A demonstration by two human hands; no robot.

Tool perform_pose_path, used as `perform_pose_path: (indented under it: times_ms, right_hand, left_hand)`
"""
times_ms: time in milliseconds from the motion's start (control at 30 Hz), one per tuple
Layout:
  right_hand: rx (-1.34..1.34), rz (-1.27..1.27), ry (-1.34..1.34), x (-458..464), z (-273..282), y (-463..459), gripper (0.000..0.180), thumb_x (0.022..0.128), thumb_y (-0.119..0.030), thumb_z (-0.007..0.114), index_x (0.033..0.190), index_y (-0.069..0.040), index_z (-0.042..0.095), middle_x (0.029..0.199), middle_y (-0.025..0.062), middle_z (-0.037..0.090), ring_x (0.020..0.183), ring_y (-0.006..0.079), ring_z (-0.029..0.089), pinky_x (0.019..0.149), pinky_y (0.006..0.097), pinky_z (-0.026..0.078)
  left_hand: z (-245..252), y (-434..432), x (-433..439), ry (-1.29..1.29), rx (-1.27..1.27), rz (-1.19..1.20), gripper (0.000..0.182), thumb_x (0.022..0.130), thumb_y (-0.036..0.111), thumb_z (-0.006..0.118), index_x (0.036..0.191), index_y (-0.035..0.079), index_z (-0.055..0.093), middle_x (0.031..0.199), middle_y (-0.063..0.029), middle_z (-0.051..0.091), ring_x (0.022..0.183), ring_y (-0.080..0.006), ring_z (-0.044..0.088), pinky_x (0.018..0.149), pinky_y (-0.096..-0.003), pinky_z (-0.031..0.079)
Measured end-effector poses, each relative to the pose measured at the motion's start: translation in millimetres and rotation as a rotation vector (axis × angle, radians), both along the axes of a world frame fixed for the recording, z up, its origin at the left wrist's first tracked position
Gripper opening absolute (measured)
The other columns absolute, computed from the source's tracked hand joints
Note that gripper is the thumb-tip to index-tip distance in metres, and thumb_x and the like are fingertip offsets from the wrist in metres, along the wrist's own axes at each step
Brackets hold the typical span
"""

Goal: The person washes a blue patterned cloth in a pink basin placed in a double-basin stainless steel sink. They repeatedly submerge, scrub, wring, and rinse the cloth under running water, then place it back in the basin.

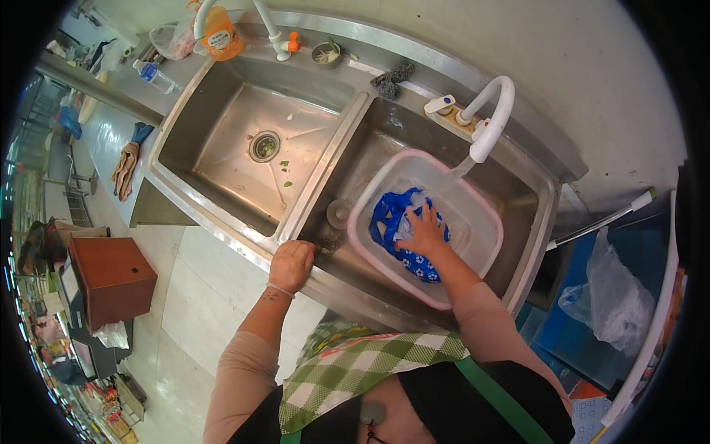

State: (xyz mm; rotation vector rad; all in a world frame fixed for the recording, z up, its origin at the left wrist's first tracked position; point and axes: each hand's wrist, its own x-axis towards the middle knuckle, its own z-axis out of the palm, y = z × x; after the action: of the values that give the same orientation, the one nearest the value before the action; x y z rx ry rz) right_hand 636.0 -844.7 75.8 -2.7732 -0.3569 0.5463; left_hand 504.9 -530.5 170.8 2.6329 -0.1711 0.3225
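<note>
A white plastic basin with a pink rim (497,225) sits tilted in the right bowl of the stainless steel sink (366,139). Inside it lies a wet, bunched blue cloth (420,265) with white flower prints. My right hand (424,230) rests on this cloth with its fingers spread, covering part of it. Water runs from the white gooseneck faucet (493,125) into the basin, above and beyond that hand. My left hand (291,265) is curled over the sink's front rim near the divider, and its fingertips are partly hidden.
The left bowl (233,161) has green scraps around its drain. Behind it stand an orange pump bottle (221,36), a second white faucet (277,47), a small bowl (326,54) and dark scouring pads (392,80). Gloves (127,166) lie on the left counter. A plastic bag (613,294) hangs at right.
</note>
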Motion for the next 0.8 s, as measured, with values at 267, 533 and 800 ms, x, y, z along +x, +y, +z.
perform_pose_path:
  times_ms: [267, 533, 800]
  right_hand:
    - [0.596, 0.056, 0.561, 23.7, 0.6, -18.6, 0.047, 0.071, -0.019, 0.074, 0.114, -0.008, 0.061, 0.104, 0.0178, 0.063, 0.097, 0.0325, 0.061, 0.085, 0.0397, 0.048]
    - [0.209, -0.086, -0.183, 69.5, 7.2, -7.7, 0.070, 0.070, -0.034, 0.077, 0.129, -0.008, 0.051, 0.127, 0.0202, 0.049, 0.116, 0.0361, 0.048, 0.094, 0.0416, 0.044]
    - [0.420, 0.181, 0.421, 9.2, -57.1, 27.9, 0.057, 0.075, -0.028, 0.073, 0.127, -0.011, 0.054, 0.121, 0.0184, 0.057, 0.111, 0.0321, 0.054, 0.094, 0.0367, 0.043]
  left_hand:
    - [1.0, 1.5, 0.3, 0.016, 0.026, -0.018, 0.007, 0.078, 0.006, 0.062, 0.084, 0.006, 0.059, 0.082, -0.0094, 0.062, 0.080, -0.0284, 0.059, 0.074, -0.0389, 0.047]
    - [-0.3, 2.3, -0.8, 0.032, 0.011, -0.025, 0.011, 0.077, 0.007, 0.063, 0.087, 0.007, 0.059, 0.085, -0.0081, 0.062, 0.082, -0.0275, 0.059, 0.075, -0.0386, 0.047]
    - [-3.8, 0.8, -1.6, 0.023, 0.017, -0.009, 0.008, 0.077, 0.007, 0.062, 0.084, 0.008, 0.059, 0.082, -0.0082, 0.061, 0.080, -0.0276, 0.059, 0.075, -0.0391, 0.047]
